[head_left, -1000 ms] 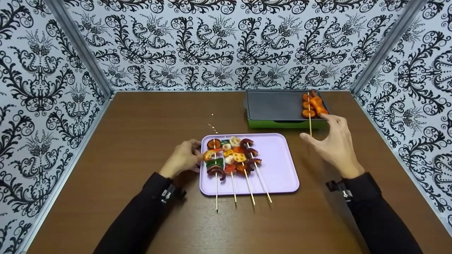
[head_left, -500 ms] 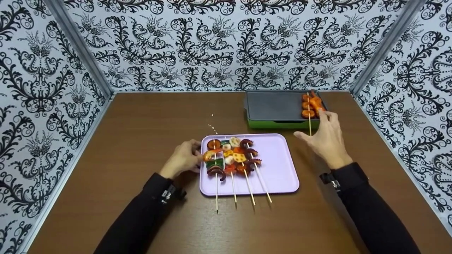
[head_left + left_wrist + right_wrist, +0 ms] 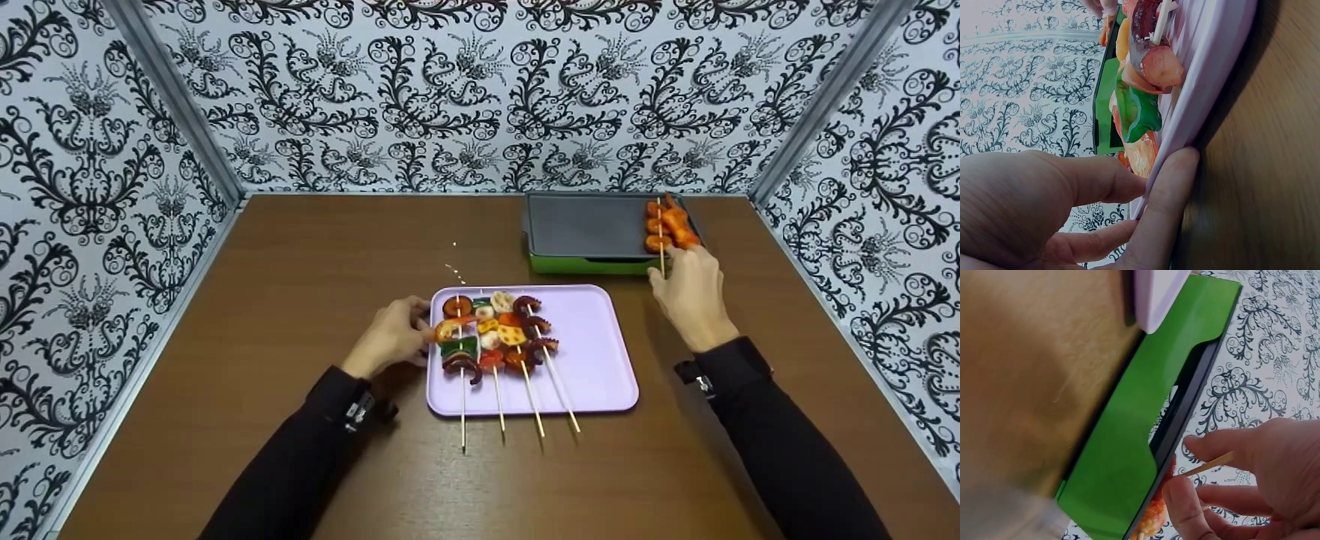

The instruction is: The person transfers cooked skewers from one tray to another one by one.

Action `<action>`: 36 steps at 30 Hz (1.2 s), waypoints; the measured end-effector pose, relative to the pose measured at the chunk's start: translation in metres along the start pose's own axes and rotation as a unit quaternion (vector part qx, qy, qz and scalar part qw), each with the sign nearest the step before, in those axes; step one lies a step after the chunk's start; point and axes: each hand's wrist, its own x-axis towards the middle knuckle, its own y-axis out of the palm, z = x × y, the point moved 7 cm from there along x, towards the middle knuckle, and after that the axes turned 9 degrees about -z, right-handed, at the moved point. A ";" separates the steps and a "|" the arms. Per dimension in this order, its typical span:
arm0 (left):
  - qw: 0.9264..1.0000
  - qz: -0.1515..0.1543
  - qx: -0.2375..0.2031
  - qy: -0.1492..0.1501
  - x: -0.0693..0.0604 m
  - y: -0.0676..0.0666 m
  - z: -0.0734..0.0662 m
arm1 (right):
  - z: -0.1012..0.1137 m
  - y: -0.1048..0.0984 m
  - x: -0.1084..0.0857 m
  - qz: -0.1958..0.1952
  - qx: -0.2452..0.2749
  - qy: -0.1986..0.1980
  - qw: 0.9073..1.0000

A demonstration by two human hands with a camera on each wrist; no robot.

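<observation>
My left hand [image 3: 390, 337] pinches the left rim of a lilac tray [image 3: 592, 352]; the left wrist view shows thumb and fingers on either side of that rim. Several food skewers lie on the tray, among them an octopus-tentacle skewer [image 3: 535, 327] and a shrimp-and-pepper skewer [image 3: 457, 341]. Over the front right corner of a grill [image 3: 585, 225], my right hand [image 3: 690, 292] has thumb and fingers on either side of the stick of a skewer with round orange-brown slices [image 3: 658, 241]. In the right wrist view a gap shows between thumb and stick [image 3: 1207, 466]. An orange meat piece [image 3: 677, 225] lies alongside.
The grill has a dark plate and a green base [image 3: 1117, 433], and stands behind the tray at the back right of the brown table [image 3: 315, 255]. Small pale crumbs [image 3: 454, 271] lie left of it. Patterned walls [image 3: 480, 97] enclose the back and sides.
My right hand has moved left and drawn its thumb and fingers closer together around the slice skewer's stick. The left hand and the tray stay in place.
</observation>
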 end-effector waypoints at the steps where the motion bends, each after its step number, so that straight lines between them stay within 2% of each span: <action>1: 1.000 -0.001 0.003 0.002 0.000 0.000 0.000 | 0.000 0.000 0.001 0.002 0.002 0.003 1.000; 10: 1.000 0.001 0.002 0.001 0.001 0.001 -0.001 | -0.001 -0.009 0.014 0.060 0.008 0.065 0.996; 16: 1.000 0.000 0.001 -0.005 0.000 0.001 0.000 | -0.010 -0.010 0.023 0.119 0.000 0.103 0.988; 20: 1.000 0.000 -0.001 -0.006 0.000 0.001 0.000 | -0.016 -0.007 0.028 0.145 -0.007 0.116 0.983; 26: 1.000 0.001 -0.004 -0.002 -0.001 0.001 0.000 | -0.023 -0.002 0.030 0.162 -0.003 0.142 0.976; 36: 1.000 -0.003 -0.007 -0.004 -0.001 0.000 0.001 | -0.029 0.001 0.028 0.167 0.018 0.168 0.971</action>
